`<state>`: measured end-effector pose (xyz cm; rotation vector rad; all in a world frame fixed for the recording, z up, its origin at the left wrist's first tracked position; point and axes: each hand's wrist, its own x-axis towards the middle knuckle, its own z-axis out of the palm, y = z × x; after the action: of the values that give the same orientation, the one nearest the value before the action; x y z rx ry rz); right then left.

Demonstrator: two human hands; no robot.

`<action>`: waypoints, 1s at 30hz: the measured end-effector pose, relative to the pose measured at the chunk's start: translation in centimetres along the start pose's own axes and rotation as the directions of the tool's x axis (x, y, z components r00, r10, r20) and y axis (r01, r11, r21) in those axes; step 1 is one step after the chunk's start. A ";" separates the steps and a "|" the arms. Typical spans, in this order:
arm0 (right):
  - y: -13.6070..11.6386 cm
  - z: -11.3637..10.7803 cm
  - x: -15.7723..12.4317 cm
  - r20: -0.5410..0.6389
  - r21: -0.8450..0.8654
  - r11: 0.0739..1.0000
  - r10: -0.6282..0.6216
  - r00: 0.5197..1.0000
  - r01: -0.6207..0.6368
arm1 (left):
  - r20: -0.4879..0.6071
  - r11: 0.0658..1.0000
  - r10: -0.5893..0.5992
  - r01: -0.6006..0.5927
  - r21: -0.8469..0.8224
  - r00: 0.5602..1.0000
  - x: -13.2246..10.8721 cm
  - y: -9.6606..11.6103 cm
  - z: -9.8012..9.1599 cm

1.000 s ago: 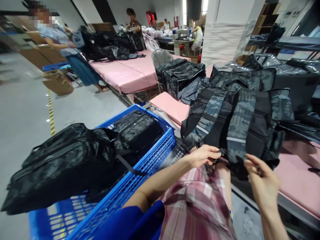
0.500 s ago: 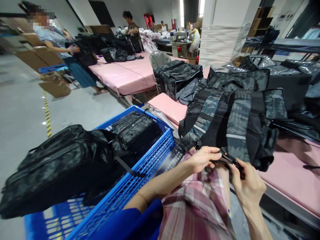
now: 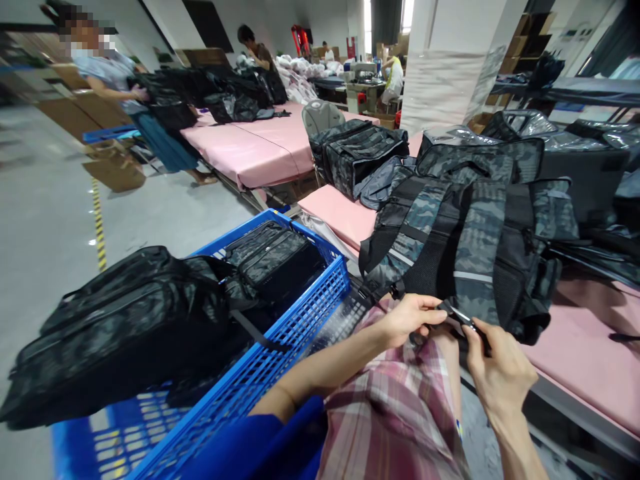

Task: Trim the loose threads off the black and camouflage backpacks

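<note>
We pinch the black strap end between the fingers of our left hand and right hand, just below the camouflage backpack on the pink table, where keeping both grips close should hold the webbing flat.

Backpack on table; crate of bags at its left.

I see matt woven cloth on the camouflage backpack, with a dark mesh back panel and a black strap that looks like webbing. The crate is glossy blue plastic lattice. The bagged packs shine under clear film. The pink surface looks soft, matt.
</note>
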<state>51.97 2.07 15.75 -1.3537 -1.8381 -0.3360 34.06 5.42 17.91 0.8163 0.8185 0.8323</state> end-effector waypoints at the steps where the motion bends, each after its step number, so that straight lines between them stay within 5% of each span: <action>1: 0.2 0.0 0.0 0.013 0.036 0.997 0.066 0.998 -0.066 | -0.032 0.999 0.016 -0.015 0.038 0.999 0.0 -0.2 0.0; 4: 0.4 0.0 -0.1 0.101 0.223 0.951 0.197 0.975 -0.215 | -0.145 0.989 0.074 -0.054 0.136 0.987 0.1 -0.8 -0.2; 6: 0.0 0.2 -0.1 0.163 0.280 0.946 0.122 0.979 -0.165 | -0.184 0.985 0.108 -0.080 0.152 0.977 0.1 -1.2 -0.2; 10: -1.1 1.0 0.1 0.168 0.226 0.974 -0.062 0.984 0.023 | -0.109 0.977 0.178 -0.162 0.141 0.978 0.1 -1.8 -0.4; 13: -0.9 1.6 0.6 0.208 0.390 0.900 0.119 0.971 -0.194 | 0.022 0.959 0.168 -0.169 0.227 0.986 0.6 -1.4 -0.9; 16: 0.3 1.7 1.5 0.455 0.567 0.561 0.397 0.797 -0.603 | 0.120 0.811 0.266 -0.289 0.509 0.957 1.4 -0.4 -1.1; 19: 1.4 1.6 2.6 0.548 0.571 0.409 0.456 0.702 -0.712 | 0.176 0.587 0.434 -0.426 0.688 0.884 2.4 0.5 -0.5; 22: 2.2 1.5 3.4 0.543 0.557 0.422 0.466 0.698 -0.715 | 0.191 0.659 0.307 -0.353 0.664 0.932 3.5 1.0 0.5; 26: 3.2 1.1 3.4 0.531 0.528 0.450 0.487 0.693 -0.720 | 0.123 0.835 0.040 -0.101 0.542 0.992 4.8 1.7 1.4; 30: 4.0 -0.3 2.3 0.371 0.372 0.717 0.468 0.802 -0.590 | 0.025 0.952 -0.177 0.165 0.257 0.984 5.8 2.3 1.6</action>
<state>55.42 4.95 16.64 -1.5368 -1.4772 0.5900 37.18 10.90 18.88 0.9716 0.9515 0.5579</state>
